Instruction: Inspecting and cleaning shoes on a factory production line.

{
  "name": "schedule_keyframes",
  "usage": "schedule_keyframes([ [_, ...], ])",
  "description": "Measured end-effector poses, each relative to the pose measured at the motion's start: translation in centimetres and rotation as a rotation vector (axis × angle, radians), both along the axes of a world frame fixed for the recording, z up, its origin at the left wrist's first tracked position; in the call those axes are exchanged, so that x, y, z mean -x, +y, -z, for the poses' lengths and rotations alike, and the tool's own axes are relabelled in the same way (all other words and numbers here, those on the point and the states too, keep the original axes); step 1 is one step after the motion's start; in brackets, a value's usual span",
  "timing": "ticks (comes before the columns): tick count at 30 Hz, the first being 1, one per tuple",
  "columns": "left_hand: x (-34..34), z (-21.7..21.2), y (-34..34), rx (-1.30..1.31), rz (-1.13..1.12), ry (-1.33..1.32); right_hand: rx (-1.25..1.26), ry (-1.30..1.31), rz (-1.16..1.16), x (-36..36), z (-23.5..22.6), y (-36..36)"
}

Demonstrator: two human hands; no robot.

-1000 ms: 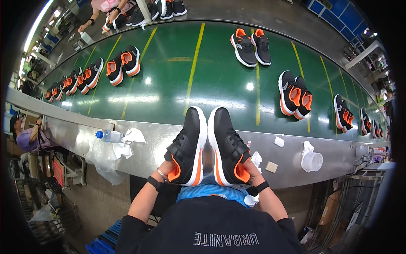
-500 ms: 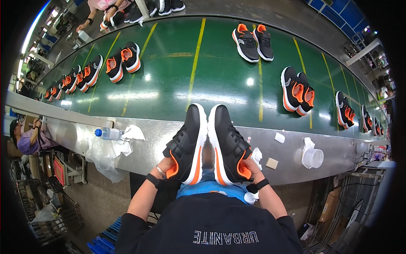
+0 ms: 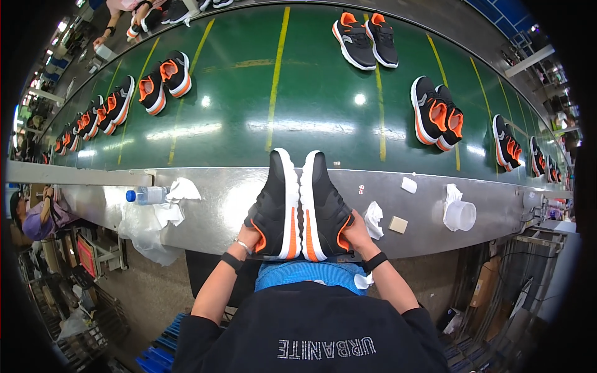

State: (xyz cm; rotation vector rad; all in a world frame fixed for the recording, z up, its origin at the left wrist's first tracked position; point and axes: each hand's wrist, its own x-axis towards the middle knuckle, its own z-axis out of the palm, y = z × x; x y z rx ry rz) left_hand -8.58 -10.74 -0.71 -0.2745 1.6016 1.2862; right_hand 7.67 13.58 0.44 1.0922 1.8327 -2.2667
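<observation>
Two black sneakers with white soles and orange linings are held up side by side in front of me, toes pointing away. My left hand (image 3: 249,237) grips the left sneaker (image 3: 271,202) at its heel opening, fingers partly hidden inside. The right sneaker (image 3: 323,205) is gripped the same way by my right hand (image 3: 357,234). Their soles face each other, close together at the heels and slightly apart toward the toes. Both sneakers are above the near edge of a metal ledge (image 3: 230,193).
Beyond the ledge runs a green conveyor belt (image 3: 242,93) with yellow lines, carrying similar pairs (image 3: 364,42). On the ledge lie a bottle (image 3: 149,195), plastic bag (image 3: 146,233), crumpled paper (image 3: 373,219), beige block (image 3: 398,224) and clear cup (image 3: 460,216). Other people work at upper left and far left.
My hands have brought the two sneakers closer together, narrowing the gap between their soles. The whole view has shifted slightly, so the belt and ledge sit higher.
</observation>
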Motion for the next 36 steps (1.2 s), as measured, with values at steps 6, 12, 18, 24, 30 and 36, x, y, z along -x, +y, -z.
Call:
schedule_keyframes([
  [6,0.9,5.3,-3.0,0.075,0.235,0.707,-0.430,0.128,-0.144,0.4,4.4,-1.3],
  [12,1.1,0.5,-1.5,0.311,0.499,0.709,-1.032,-0.076,0.180,-3.5,-1.8,1.3],
  [18,1.0,0.0,-1.8,0.316,0.509,0.700,-1.146,-0.145,0.165,-3.6,0.5,3.8],
  [24,1.1,-3.1,-1.1,0.109,0.083,0.879,-0.610,0.202,0.179,0.2,-7.1,1.9],
  [30,1.7,-3.9,3.8,0.119,0.276,0.817,-0.858,0.489,-0.176,10.8,-8.1,-4.2],
  [36,1.2,-3.3,3.5,0.192,0.247,0.986,-1.237,0.472,-0.446,11.2,-5.9,-4.9],
])
